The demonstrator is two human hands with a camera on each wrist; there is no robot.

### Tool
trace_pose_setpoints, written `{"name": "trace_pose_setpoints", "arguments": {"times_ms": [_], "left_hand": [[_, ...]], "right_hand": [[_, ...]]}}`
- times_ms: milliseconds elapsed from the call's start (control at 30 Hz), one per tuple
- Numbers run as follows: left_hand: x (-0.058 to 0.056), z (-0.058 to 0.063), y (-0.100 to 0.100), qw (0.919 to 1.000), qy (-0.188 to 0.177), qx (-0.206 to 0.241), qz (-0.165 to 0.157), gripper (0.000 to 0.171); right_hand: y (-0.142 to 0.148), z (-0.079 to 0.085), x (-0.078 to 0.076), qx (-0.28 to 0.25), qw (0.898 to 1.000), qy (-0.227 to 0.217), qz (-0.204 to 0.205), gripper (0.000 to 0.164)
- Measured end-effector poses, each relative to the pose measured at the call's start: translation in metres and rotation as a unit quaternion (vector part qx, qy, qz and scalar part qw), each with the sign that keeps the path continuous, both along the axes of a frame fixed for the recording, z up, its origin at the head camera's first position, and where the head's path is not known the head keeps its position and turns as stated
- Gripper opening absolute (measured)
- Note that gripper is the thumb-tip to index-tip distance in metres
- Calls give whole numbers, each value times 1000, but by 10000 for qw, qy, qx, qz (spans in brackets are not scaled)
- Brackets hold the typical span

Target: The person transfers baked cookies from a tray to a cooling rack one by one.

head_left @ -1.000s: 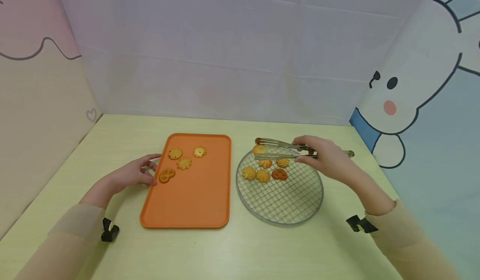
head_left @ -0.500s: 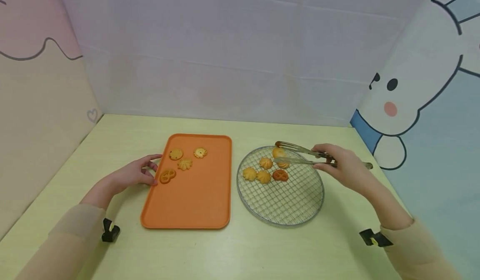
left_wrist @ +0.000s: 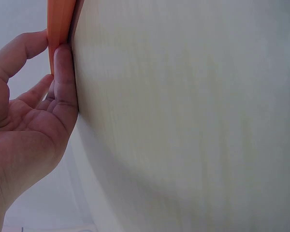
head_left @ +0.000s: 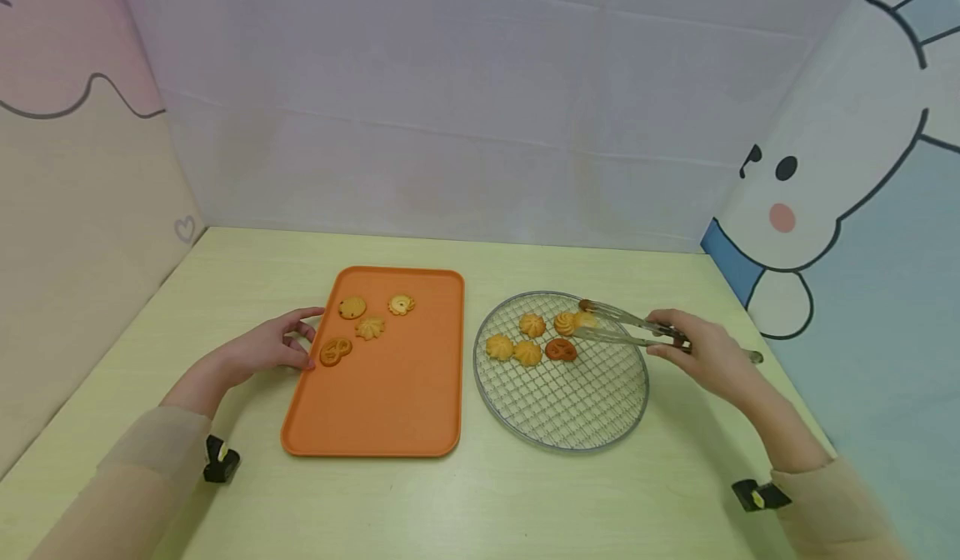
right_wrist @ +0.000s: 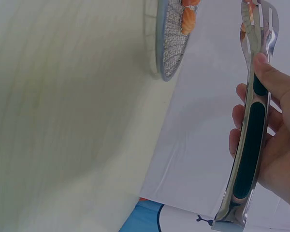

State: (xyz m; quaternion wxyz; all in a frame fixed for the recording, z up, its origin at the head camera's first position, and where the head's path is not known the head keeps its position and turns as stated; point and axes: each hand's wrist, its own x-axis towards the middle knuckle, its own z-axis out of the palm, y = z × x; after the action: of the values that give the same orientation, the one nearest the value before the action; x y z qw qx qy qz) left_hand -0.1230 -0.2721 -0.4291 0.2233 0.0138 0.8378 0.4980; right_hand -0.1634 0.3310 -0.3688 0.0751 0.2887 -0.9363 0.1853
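With my right hand I grip metal tongs with dark green handle panels, thumb on one arm, fingers round the other. Between the tong tips is a pale yellow cookie, partly hidden, over the right back of the round wire rack. Several cookies lie on that rack, among them a swirl cookie beside the tips and a brown pretzel-shaped cookie. On the left, my left hand holds the left rim of an orange tray between thumb and fingers, seen closer in the left wrist view.
Several cookies sit in the tray's upper left, including a pretzel-shaped one and a flower-shaped one. Tray and rack stand side by side on a pale wooden table. A white back wall and printed side panels enclose it.
My right hand has moved right and toward me with the tongs, and the cookie between their tips has shifted along from the rack's back left. The left hand and tray stay put.
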Motion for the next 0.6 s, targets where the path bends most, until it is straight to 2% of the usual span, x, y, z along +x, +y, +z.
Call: {"name": "trace_pose_setpoints", "arguments": {"times_ms": [233, 600], "left_hand": [[0, -1, -1, 10000, -9, 70, -5, 92], [0, 1, 0, 10000, -8, 97, 1, 92]], "right_hand": [[11, -16, -6, 91, 9992, -371, -146, 39], [23, -32, -21, 159, 9987, -464, -122, 36]]}}
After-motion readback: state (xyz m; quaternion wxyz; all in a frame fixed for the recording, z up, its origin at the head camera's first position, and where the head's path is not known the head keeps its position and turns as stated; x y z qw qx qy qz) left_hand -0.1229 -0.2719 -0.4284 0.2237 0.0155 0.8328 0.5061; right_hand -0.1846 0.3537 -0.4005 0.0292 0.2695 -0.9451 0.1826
